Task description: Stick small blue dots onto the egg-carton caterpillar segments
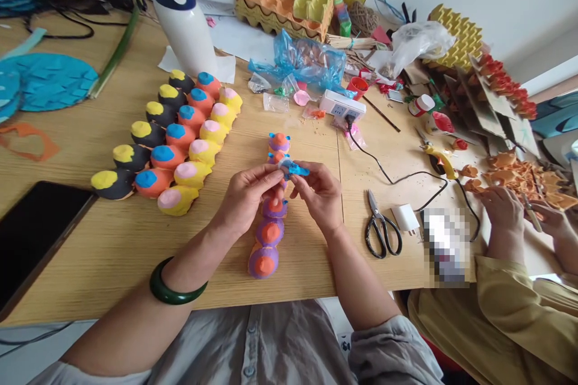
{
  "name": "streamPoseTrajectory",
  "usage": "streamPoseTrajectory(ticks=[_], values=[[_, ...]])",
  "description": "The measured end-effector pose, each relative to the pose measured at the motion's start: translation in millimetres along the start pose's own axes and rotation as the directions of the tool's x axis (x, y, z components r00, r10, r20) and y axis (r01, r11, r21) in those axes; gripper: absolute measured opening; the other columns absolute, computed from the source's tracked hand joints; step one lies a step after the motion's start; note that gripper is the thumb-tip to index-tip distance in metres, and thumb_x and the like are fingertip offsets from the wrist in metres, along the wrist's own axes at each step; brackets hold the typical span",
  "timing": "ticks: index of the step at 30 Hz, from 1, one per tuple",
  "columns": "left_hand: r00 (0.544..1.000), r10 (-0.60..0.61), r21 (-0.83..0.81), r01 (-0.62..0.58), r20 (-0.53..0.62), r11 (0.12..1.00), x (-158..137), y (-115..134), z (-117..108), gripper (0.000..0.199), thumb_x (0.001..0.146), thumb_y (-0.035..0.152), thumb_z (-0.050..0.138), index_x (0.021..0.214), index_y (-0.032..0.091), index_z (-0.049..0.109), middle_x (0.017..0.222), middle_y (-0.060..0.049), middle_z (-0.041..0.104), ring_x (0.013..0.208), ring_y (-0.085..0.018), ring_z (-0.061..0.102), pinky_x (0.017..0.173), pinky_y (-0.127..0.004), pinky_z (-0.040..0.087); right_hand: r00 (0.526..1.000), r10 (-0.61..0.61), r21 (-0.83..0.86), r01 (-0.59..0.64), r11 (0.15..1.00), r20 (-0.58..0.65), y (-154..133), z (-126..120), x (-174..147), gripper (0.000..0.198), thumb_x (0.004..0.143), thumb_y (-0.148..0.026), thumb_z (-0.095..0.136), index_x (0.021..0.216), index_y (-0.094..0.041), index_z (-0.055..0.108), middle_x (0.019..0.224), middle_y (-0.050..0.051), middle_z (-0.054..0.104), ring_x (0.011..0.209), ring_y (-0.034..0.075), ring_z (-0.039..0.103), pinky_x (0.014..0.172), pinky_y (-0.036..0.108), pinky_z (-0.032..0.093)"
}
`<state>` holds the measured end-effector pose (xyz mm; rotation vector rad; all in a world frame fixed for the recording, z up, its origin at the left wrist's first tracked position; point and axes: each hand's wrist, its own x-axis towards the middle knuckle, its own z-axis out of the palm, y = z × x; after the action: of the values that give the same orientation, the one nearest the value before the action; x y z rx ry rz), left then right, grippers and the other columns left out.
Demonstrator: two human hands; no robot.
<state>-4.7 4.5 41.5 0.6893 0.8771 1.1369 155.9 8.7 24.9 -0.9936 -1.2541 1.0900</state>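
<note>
Between both hands is a lump of blue modelling clay [295, 169], with a whitish, see-through bit at its left end. My left hand [246, 195] pinches that left end with thumb and fingers. Closed on the right part of the clay, my right hand [320, 195] has its thumb in front. Under the hands runs a row of purple bumps with orange clay tops [271, 233], like a cut egg-carton strip. Small blue bits stick to the sides of the farther bumps. My hands hide the middle of this row.
Painted egg-carton strips [168, 133] lie left, near a phone [40, 234] and a white bottle [183, 18]. Scissors [382, 228], a charger [405, 218] and a power strip [342, 106] lie right. A co-worker's hands [503, 216] work beside orange pieces [519, 177].
</note>
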Motion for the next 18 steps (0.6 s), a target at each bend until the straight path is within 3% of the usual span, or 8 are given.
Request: streamPoseTrajectory(ticks=[4, 11, 18], values=[[0.998, -0.02, 0.029, 0.018, 0.065, 0.999, -0.2, 3.9, -1.8, 0.027, 0.08, 0.04, 0.088, 0.083, 0.014, 0.079, 0.066, -0.003, 0.07, 0.051, -0.01, 0.057, 0.051, -0.021, 0.048, 0.996, 0.082, 0.104, -0.085, 0.991, 0.034, 2.1, 1.4, -0.4, 0.034, 0.086, -0.053, 0.084, 0.095, -0.022, 0.071, 0.06, -0.008, 0.066, 0.043, 0.008, 0.056, 0.046, 0.025, 0.056], [0.996, -0.089, -0.104, 0.091, 0.02, 0.99, 2.3, 4.1, 1.7, 0.022, 0.074, 0.031, 0.089, 0.078, 0.013, 0.077, 0.066, -0.003, 0.069, 0.054, -0.01, 0.058, 0.053, -0.021, 0.05, 0.984, 0.178, 0.276, -0.168, 0.946, -0.011, -1.0, 3.2, 6.4, 0.04, 0.082, -0.059, 0.085, 0.092, -0.022, 0.072, 0.064, -0.008, 0.068, 0.04, 0.006, 0.052, 0.043, 0.023, 0.055], [0.991, -0.137, -0.174, 0.134, -0.004, 0.976, 4.9, 1.1, -1.4, 0.019, 0.076, 0.029, 0.085, 0.08, 0.013, 0.077, 0.07, -0.004, 0.071, 0.057, -0.01, 0.06, 0.053, -0.021, 0.049, 0.988, 0.151, 0.186, -0.143, 0.972, -0.03, -0.7, -0.4, 3.6, 0.034, 0.085, -0.055, 0.084, 0.097, -0.024, 0.076, 0.064, -0.008, 0.067, 0.042, 0.004, 0.045, 0.046, 0.021, 0.054]])
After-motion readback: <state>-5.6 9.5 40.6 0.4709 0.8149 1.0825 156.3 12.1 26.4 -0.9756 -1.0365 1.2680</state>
